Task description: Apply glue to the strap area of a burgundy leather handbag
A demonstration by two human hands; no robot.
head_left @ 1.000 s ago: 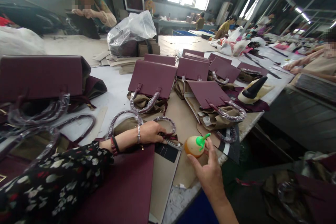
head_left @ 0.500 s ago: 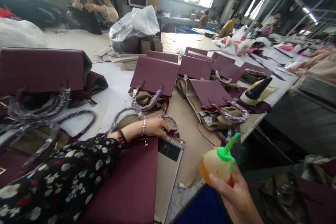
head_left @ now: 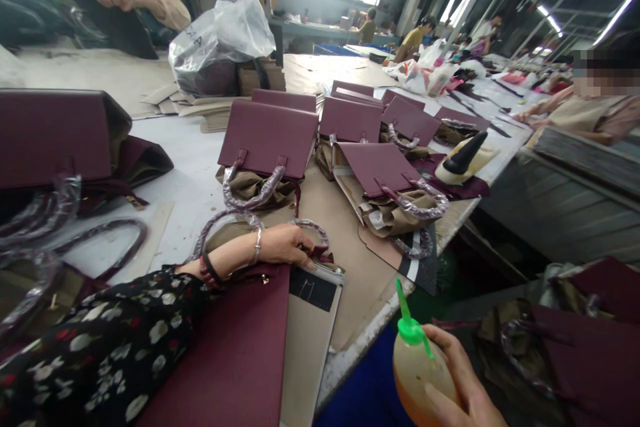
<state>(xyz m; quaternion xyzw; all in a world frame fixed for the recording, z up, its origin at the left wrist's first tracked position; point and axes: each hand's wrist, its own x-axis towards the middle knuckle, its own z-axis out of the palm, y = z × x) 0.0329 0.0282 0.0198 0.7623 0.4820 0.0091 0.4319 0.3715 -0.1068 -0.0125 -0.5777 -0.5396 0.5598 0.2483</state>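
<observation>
My left hand (head_left: 283, 245) rests with fingers curled on the upper edge of a burgundy handbag (head_left: 235, 353) lying flat in front of me, next to its plastic-wrapped handle (head_left: 313, 227). A silver bangle and a dark bracelet sit on that wrist, and the sleeve is black with flowers. My right hand (head_left: 463, 390) grips an orange glue bottle (head_left: 417, 370) with a green nozzle, held upright off the table's near edge at the lower right. A dark card piece (head_left: 313, 288) lies just right of the left hand.
Several burgundy handbags (head_left: 267, 137) with wrapped handles stand across the table (head_left: 197, 180). A large bag (head_left: 50, 137) stands at far left, a plastic sack (head_left: 217, 43) at the back. A black cone-shaped tool (head_left: 465, 153) lies near the right edge. Other people work beyond.
My right hand has carried the glue bottle from over the table down and to the right, past the table's edge. The left hand has stayed on the handbag.
</observation>
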